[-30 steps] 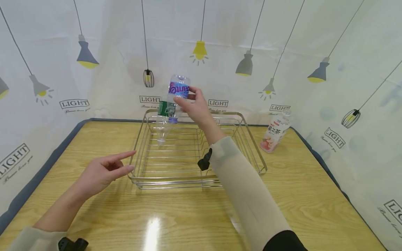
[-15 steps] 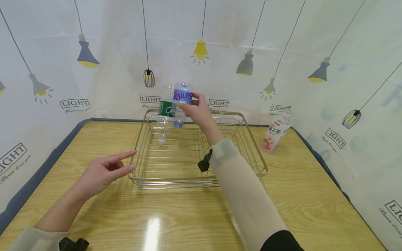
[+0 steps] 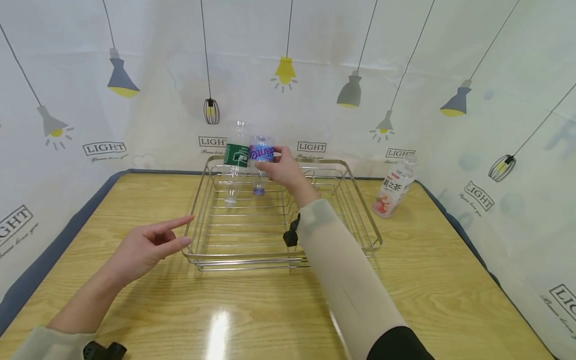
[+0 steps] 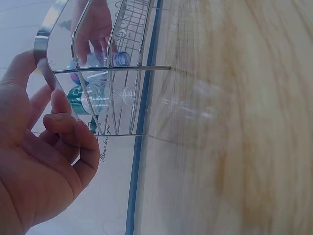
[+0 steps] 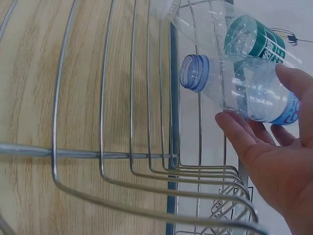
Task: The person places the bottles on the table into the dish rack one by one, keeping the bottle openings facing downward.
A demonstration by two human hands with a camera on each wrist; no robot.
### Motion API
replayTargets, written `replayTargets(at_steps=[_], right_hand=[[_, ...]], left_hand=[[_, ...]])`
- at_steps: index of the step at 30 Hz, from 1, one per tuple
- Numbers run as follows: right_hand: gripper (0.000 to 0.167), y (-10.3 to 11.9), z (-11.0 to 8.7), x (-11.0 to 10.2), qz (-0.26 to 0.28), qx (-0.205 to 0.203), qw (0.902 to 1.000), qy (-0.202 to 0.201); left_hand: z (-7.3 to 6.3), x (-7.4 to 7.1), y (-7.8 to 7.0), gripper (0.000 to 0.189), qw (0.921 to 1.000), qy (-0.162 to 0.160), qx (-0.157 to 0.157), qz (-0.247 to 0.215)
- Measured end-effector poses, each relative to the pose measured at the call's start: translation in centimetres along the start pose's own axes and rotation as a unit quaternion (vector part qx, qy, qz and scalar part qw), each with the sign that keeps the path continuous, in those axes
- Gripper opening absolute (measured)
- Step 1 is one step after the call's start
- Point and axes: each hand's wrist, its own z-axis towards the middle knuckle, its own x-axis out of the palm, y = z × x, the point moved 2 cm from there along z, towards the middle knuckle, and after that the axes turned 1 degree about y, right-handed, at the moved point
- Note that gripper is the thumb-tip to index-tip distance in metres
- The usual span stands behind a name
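Observation:
My right hand [image 3: 288, 172] grips a clear plastic bottle [image 3: 261, 152] with a blue and purple label, neck down over the back of a wire dish rack [image 3: 245, 256]. In the right wrist view, its open blue neck [image 5: 194, 73] hangs among the wires. Beside it, a clear bottle with a green label [image 3: 236, 155] also stands neck down, leaning at the rack's back left. My left hand [image 3: 144, 250] is at the rack's left rim, forefinger and thumb extended to the metal. In the left wrist view, its other fingers [image 4: 88, 149] curl loosely, holding nothing.
A pinkish drink bottle [image 3: 392, 187] stands on the wooden table [image 3: 252, 315] just right of the rack. Behind the table hangs a white curtain [image 3: 162, 90] printed with lamps, and a dark blue band runs along the table's edge.
My right hand has lowered the blue-and-purple-labelled bottle and shifted it slightly right, so it now stands beside the green-labelled one. My left hand has stayed at the rim.

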Motion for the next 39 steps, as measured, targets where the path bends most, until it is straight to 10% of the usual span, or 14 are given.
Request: replayTargets(at_steps=[39], right_hand=[[0.083,-0.7,0.0,2.2,-0.079,0.023,0.9934,0.081]], left_hand=[[-0.2,0.1,0.1,0.057,1.0000,0.001,0.005,0.000]])
